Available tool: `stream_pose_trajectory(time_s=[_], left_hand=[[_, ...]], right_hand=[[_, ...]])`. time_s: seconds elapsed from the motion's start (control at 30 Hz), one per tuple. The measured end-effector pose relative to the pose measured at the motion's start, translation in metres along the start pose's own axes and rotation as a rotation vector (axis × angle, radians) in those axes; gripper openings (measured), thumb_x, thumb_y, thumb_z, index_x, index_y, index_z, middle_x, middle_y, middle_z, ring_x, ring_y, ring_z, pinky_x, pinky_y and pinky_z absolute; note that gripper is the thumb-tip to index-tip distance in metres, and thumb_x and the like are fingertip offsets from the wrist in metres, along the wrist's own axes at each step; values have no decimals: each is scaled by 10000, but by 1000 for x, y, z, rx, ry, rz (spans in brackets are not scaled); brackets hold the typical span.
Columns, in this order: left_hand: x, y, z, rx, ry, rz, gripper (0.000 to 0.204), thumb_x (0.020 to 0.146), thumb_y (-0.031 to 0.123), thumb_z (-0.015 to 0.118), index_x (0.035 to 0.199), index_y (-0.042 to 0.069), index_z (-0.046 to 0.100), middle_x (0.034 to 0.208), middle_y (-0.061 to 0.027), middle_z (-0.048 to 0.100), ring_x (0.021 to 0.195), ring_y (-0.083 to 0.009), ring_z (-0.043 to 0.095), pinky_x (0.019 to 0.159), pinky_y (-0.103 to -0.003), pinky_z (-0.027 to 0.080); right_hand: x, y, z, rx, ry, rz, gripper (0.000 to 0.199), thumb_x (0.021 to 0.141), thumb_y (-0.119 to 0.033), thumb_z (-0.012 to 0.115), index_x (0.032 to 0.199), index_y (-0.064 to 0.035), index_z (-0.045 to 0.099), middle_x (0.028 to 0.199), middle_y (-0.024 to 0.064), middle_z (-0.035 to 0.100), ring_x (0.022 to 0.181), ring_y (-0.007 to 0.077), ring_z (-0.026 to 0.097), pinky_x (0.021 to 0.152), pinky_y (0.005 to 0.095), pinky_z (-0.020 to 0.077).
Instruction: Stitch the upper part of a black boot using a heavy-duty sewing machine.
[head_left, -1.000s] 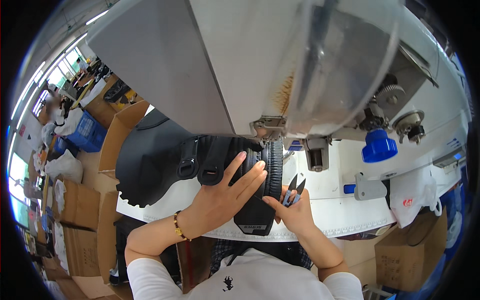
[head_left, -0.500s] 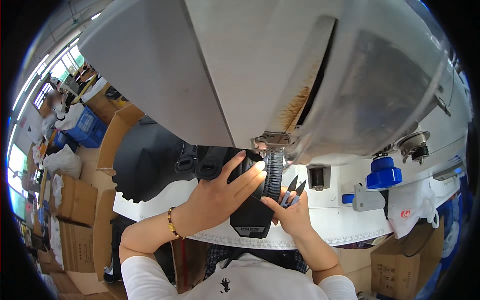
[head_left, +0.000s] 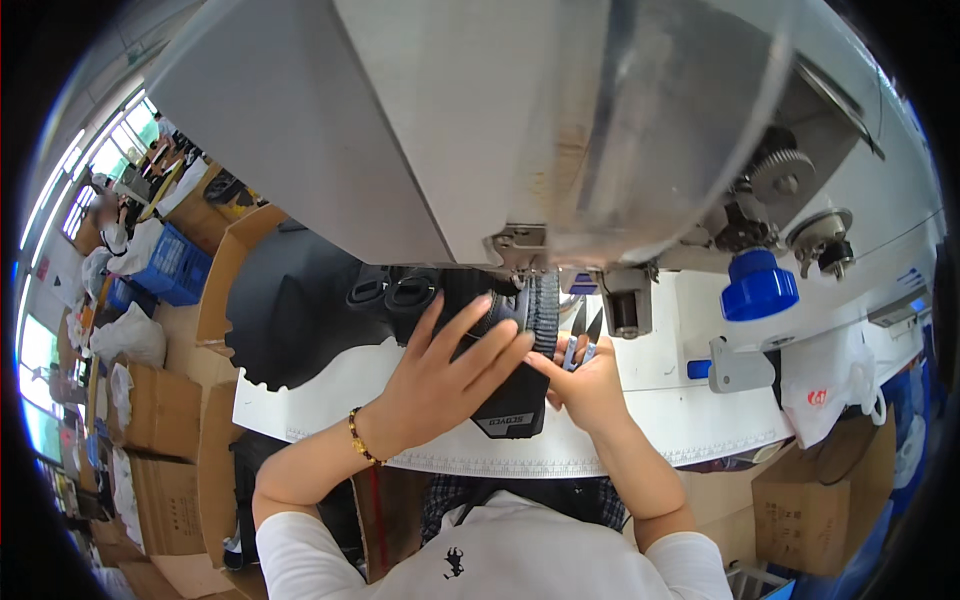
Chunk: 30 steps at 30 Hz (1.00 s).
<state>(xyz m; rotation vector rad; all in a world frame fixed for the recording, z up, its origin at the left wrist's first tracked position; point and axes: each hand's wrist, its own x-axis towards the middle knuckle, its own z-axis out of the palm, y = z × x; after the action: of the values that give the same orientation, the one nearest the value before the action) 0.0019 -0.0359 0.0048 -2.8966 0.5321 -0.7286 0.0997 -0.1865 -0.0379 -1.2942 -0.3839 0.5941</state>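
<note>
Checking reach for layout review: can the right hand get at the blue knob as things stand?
Probably yes: nothing visible seems to block the right hand from the blue knob, though it holds snips.

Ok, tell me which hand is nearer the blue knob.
Right. The right hand, holding the snips, is to the left of the blue knob and lower in the picture; the left hand is farther left, spread on the black piece.

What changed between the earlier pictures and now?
The black ribbed piece slid forward, toward the sewing machine; the right hand and its thread snips moved likewise. The left hand spread its fingers wider. Unchanged: left hand on the piece, snips held, blue knob in place.
</note>
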Motion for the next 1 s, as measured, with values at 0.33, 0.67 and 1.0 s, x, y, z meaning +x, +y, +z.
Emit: stream_pose_trajectory(time_s=[0.33,0.67,1.0], left_hand=[[-14,-2,2,-11,-91,106,447,744,145,544,1188,156,495,1288,-26,411,1208,-299,354,983,-503,288],[-9,0,-6,41,-129,100,436,731,146,557,1166,155,514,1257,-26,439,1201,-289,363,985,-509,277],[-10,-4,-12,-38,-137,72,473,709,125,581,1173,179,509,1267,-16,427,1207,-326,346,963,-538,299]], right_hand=[[-8,-15,-27,-142,-344,47,300,767,-115,591,1032,25,582,667,11,589,432,40,430,384,178,358],[-8,-22,-29,-140,-412,33,360,711,-35,582,1059,57,557,773,65,624,463,56,479,376,191,397],[-12,-6,-17,-36,-243,27,208,732,-12,569,919,74,599,639,33,581,423,55,469,363,179,352]])
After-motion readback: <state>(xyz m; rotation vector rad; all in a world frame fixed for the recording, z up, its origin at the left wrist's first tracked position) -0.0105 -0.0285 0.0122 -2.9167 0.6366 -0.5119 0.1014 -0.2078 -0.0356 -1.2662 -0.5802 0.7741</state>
